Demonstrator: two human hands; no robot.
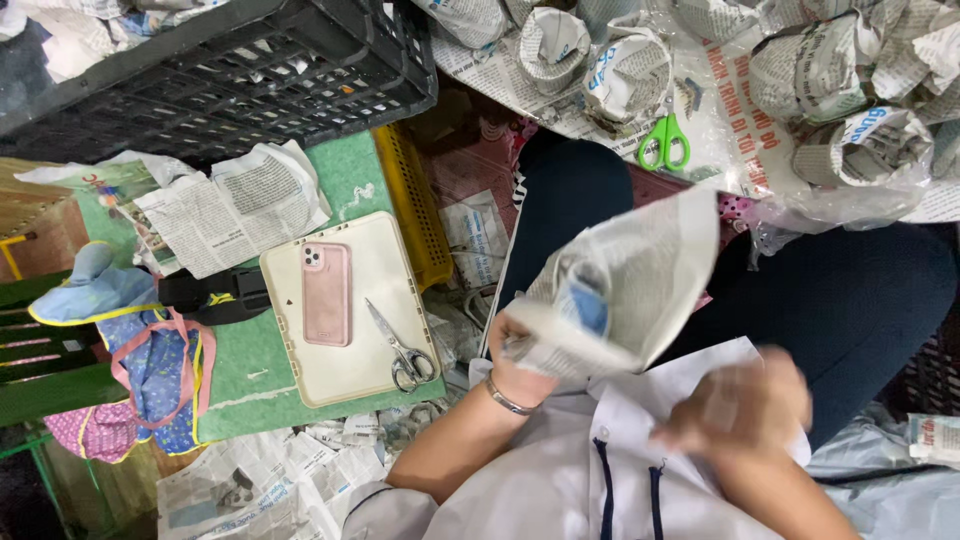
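Observation:
My left hand [515, 362], with a metal bracelet on its wrist, grips the lower edge of a folded newspaper sheet [625, 285] shaped like a cone, held over my lap. My right hand [740, 412] is blurred by motion, lower right of the newspaper and apart from it, over my white shirt. Whether it holds anything is unclear. Silver scissors [400, 345] lie to the left of my left hand on a cream tablet case [375, 275], beside a pink phone [327, 293].
Green-handled scissors [663, 142] lie on newspaper ahead of my knees, among several newspaper-wrapped bundles [630, 70]. A black plastic crate [230, 70] stands at top left, with a yellow crate edge [412, 205] beside it. Loose newspaper [235, 205] and a blue cloth bag [150, 360] lie at left.

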